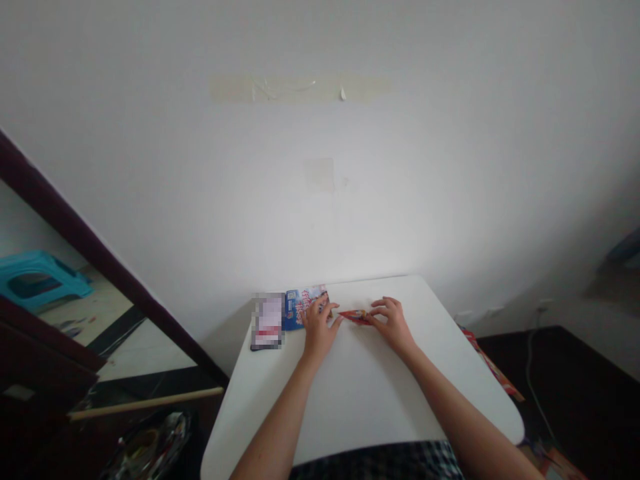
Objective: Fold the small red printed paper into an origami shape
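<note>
A small red, pointed piece of what looks like folded paper (pixel 354 316) lies low over the white table, its sharp end toward the left. My right hand (pixel 393 323) pinches its right end between thumb and fingers. At the pointed end, my left hand (pixel 319 328) has thumb and forefinger apart, with the tip close to the gap between them; whether they touch it I cannot tell. Partly under my left hand is a blue printed booklet or packet (pixel 294 319) with red and white lettering.
A phone (pixel 268 323) with a blurred screen lies at the left of the white table (pixel 370 400), which stands against the wall. On the floor at left is a bin-like container (pixel 150 447). A mirror-like panel at far left shows a blue stool (pixel 45 273).
</note>
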Demonstrator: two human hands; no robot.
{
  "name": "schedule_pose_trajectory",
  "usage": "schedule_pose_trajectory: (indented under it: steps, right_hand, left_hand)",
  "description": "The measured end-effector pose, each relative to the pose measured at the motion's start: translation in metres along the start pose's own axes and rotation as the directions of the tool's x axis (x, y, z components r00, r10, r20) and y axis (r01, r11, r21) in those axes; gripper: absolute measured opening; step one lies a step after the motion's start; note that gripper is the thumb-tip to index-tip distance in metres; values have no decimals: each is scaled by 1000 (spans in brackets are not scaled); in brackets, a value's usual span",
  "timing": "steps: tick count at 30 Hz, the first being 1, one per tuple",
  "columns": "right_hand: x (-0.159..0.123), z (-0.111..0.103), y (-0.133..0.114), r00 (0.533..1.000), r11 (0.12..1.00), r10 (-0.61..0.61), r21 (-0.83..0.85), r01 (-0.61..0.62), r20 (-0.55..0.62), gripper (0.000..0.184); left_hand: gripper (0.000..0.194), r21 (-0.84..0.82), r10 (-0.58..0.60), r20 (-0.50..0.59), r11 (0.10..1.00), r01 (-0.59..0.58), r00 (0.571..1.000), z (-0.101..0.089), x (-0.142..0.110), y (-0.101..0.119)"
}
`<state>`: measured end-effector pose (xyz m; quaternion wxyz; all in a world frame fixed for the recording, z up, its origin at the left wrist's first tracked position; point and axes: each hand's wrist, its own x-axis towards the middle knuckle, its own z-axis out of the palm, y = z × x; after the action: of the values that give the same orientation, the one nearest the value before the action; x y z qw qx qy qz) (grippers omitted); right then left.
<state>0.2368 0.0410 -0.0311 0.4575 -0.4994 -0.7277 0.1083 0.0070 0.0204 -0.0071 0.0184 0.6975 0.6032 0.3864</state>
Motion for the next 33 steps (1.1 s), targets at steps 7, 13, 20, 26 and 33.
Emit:
schedule_pose_trajectory:
  steps: [7, 13, 20, 26, 33]
  right_hand:
    - [3, -14, -1, 981, 991, 14, -126, -38, -192, 16]
    - [-2, -13, -8, 999, 968, -29, -250, 24, -16, 11]
    - [-6, -4, -17, 990, 954, -18, -293, 58, 138, 18]
    - [-7, -5, -27, 979, 958, -82, -258, 129, 188, 18]
    - [-8, -1, -27, 942, 976, -154, -102, 191, 299, 18]
  left_hand:
    - [31, 13, 6, 5, 1000, -7, 1000, -1, 0, 2]
    - [28, 46, -8, 53, 999, 6, 999, -1, -4, 5]
    - [29, 101, -53, 125, 994, 40, 991, -1, -6, 10]
    - [28, 133, -46, 221, 991, 17, 974, -3, -7, 12]
    - [24, 144, -35, 258, 990, -3, 966, 0, -8, 9]
